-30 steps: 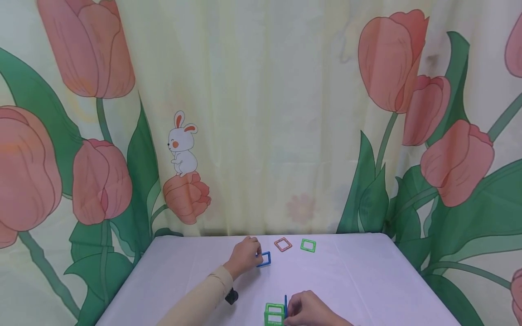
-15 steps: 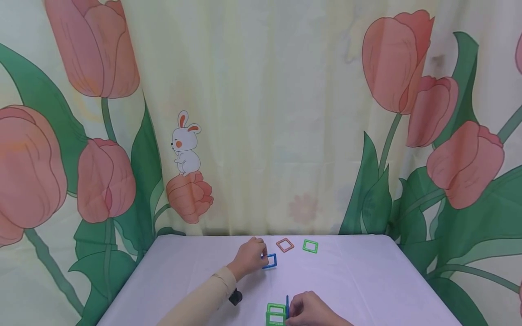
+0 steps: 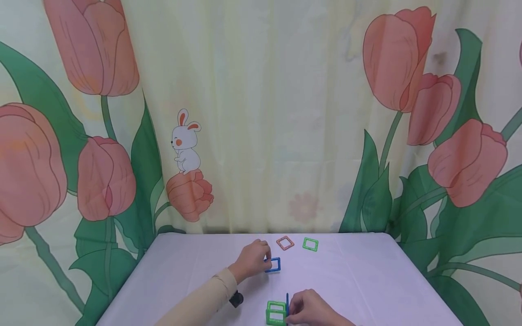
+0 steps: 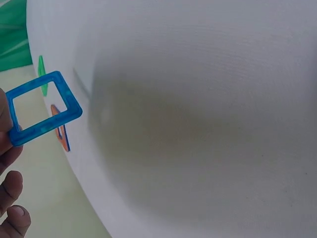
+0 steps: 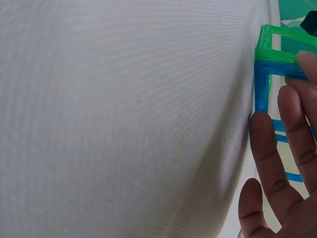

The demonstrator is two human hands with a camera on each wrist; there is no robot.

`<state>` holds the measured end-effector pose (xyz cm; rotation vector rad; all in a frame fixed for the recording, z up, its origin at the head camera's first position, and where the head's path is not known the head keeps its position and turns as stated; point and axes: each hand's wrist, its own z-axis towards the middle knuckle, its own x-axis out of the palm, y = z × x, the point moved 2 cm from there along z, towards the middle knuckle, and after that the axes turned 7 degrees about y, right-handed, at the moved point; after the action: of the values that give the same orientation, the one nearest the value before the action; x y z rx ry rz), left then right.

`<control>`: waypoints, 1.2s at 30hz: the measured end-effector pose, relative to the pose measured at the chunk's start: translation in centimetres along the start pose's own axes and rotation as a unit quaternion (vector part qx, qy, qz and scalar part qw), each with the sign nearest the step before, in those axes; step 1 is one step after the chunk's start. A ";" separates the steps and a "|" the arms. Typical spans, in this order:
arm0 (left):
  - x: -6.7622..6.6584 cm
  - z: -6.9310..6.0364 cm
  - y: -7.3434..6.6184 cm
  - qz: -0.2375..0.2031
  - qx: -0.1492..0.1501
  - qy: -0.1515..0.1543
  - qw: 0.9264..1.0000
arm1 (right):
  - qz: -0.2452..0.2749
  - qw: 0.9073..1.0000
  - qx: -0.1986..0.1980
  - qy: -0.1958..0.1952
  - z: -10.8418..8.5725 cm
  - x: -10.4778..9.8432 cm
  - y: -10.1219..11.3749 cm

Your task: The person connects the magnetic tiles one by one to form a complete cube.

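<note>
A blue square magnetic tile (image 4: 47, 128) is pinched at one edge by my left hand (image 3: 252, 259), raised over the table. In the left wrist view its other fingers hang loosely curled below the tile. Near the table's front, green magnetic tiles (image 3: 276, 312) stand joined in a box-like shape. Against their right side, a second blue tile (image 3: 287, 302) stands upright. My right hand (image 3: 311, 309) holds this blue tile by its edge. In the right wrist view, the fingers (image 5: 270, 153) partly cover it, and green and blue edges meet at a corner.
An orange square tile (image 3: 285, 238) and a green square tile (image 3: 310, 239) lie flat at the table's far edge. Beside the left sleeve sits a small black object (image 3: 236, 299), partly hidden by the forearm. A tulip-print curtain (image 3: 261, 136) hangs behind the white-covered table (image 3: 346, 276).
My left hand has moved a little to the right and nearer to me, carrying the blue tile. The right hand stays at the green tiles. The head view has shifted slightly.
</note>
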<state>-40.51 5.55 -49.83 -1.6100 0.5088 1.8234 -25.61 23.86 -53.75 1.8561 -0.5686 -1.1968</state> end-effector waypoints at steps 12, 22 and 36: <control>-0.4 -0.9 -0.6 -0.010 0.031 0.011 0.999 | 0.010 1.000 0.008 -0.005 0.3 0.2 0.2; -0.2 -1.4 -1.1 -0.009 0.050 0.015 0.999 | -0.003 1.000 0.010 -0.012 0.3 0.4 0.4; -0.1 -2.0 -2.0 -0.039 0.046 0.065 0.996 | 0.001 1.000 0.019 -0.009 0.1 0.2 0.1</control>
<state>-37.66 5.66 -49.87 -1.6705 0.5712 1.6228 -25.58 23.56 -53.78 1.8775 -0.6078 -1.2105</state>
